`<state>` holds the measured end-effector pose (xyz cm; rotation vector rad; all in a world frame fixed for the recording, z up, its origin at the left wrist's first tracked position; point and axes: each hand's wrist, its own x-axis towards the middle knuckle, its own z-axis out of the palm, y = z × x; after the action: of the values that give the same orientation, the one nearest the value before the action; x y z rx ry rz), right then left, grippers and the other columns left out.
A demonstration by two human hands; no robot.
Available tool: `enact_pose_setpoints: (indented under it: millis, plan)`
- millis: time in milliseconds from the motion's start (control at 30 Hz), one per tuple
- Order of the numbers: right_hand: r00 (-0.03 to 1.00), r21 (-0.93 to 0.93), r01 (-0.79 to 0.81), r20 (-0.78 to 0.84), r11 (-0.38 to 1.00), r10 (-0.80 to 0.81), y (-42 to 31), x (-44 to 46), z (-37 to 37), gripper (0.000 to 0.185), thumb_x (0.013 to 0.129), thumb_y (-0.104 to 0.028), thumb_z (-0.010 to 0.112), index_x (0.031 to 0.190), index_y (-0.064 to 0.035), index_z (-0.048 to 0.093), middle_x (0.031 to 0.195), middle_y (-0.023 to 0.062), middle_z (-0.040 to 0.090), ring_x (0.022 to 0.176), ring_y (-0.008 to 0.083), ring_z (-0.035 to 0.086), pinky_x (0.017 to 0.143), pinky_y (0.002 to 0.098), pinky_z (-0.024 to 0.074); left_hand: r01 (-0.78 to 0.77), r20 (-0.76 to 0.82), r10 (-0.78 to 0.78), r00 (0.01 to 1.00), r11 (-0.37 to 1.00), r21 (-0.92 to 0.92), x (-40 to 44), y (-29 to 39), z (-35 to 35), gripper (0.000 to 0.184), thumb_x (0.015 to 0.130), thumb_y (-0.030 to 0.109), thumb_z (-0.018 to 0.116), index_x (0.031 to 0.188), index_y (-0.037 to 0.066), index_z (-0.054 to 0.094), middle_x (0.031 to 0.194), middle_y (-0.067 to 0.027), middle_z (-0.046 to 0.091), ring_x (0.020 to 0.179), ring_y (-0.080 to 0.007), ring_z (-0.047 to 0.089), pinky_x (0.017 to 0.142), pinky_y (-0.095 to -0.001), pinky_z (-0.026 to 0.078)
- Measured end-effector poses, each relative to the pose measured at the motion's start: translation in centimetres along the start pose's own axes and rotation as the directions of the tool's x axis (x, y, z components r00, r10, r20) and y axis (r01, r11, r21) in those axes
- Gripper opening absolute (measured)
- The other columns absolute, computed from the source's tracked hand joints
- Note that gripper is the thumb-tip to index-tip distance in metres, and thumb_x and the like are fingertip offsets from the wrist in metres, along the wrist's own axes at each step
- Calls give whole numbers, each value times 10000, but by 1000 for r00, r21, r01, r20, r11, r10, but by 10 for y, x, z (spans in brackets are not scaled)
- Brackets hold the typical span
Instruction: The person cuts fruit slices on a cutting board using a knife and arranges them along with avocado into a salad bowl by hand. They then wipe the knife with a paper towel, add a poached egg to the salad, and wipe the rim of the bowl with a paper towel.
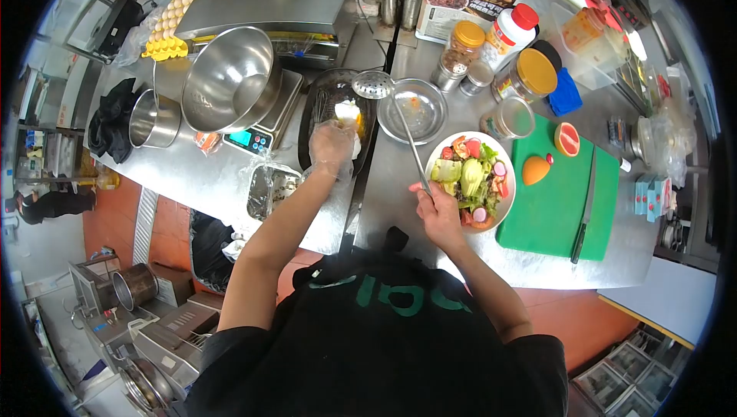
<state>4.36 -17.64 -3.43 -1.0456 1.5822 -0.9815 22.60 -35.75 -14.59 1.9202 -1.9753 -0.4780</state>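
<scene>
a person in a dark apron worked with both hands over a steel counter [384,202] in a busy kitchen. the right hand [440,212], bare, was clamped around the handle of a slotted ladle [373,85], whose round head hung beside the upper end of a dark oval tray [305,137], with the handle slanting across a shallow metal bowl [395,124]. the left hand [332,147], in a clear plastic glove, was lowered over the tray, right beside a white and yellow piece of food [349,112]; with its fingertips hidden from overhead, whether they had closed on anything could not be told. just beyond the right hand sat a white bowl of salad [507,203], filled with sliced avocado, radish rounds, red tomato and leafy greens. to its right, a green cutting board [553,221] carried a knife [587,206] and cut citrus [567,139]. left of the tray stood a scale [248,139] with a lit display, next to a large steel mixing bowl [232,79].
</scene>
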Motion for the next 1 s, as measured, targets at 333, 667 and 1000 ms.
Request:
enact_pose_setpoints:
  millis: [333,667,1000]
  plan:
    - [998,-44,65,-4,997,-66,3,-13,-17,168,914,-96,459,1018,-59,587,529,-19,425,454,51,389,430,227,314,151,75,-143,987,981,-118,-8,20,-17,412,713,462,675,800,59,674,800,-128,675,753,-285,651,680,-370,505]
    - [999,81,-47,-21,996,48,3,-23,-22,177,929,-106,461,1037,-33,580,533,-31,406,459,44,380,417,214,296,134,170,57,984,397,-908,-14,15,1,424,697,398,720,869,14,663,829,-134,670,793,-239,650,726,-307,494]
    - [999,45,-49,-4,998,49,2,-30,-29,193,920,-61,426,1041,-44,576,527,-28,392,437,44,362,418,209,297,135,404,-27,914,961,-242,-3,34,-37,484,657,428,745,912,22,674,835,-123,674,800,-207,636,741,-294,472]
